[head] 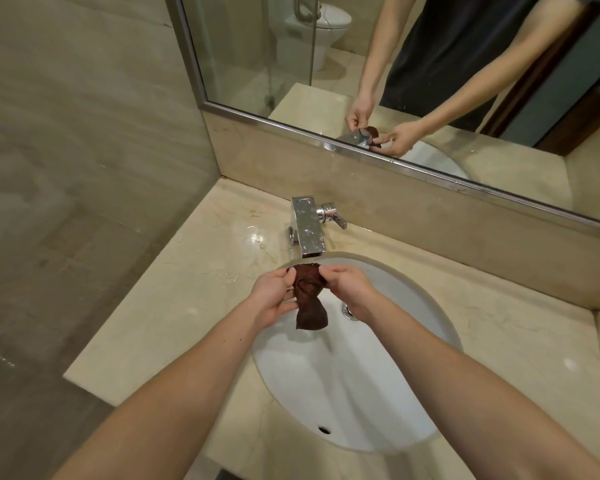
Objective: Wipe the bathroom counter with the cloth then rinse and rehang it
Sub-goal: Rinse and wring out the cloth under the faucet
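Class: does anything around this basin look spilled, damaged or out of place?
Water glistens in small pools on the counter left of the tap. The twisted cloth suits wringing; nothing else stands out.

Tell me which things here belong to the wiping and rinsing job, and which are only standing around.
For the job: brown cloth, gripped by left hand and right hand above the sink; faucet; counter.
Not for the job: mirror; toilet seen in its reflection.
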